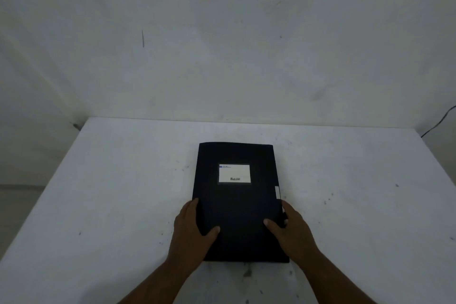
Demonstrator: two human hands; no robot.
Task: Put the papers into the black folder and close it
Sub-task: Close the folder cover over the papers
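The black folder (238, 201) lies shut and flat on the white table (111, 192), a white label on its cover. My left hand (191, 229) grips its left edge, thumb on top of the cover. My right hand (291, 228) grips the right edge the same way, beside a small white tab. No papers show; a thin white sliver at the right edge may be paper, but I cannot tell.
A pale wall rises behind the table. A dark cable (438, 122) hangs at the far right past the table's corner. Small dark specks dot the tabletop around the folder.
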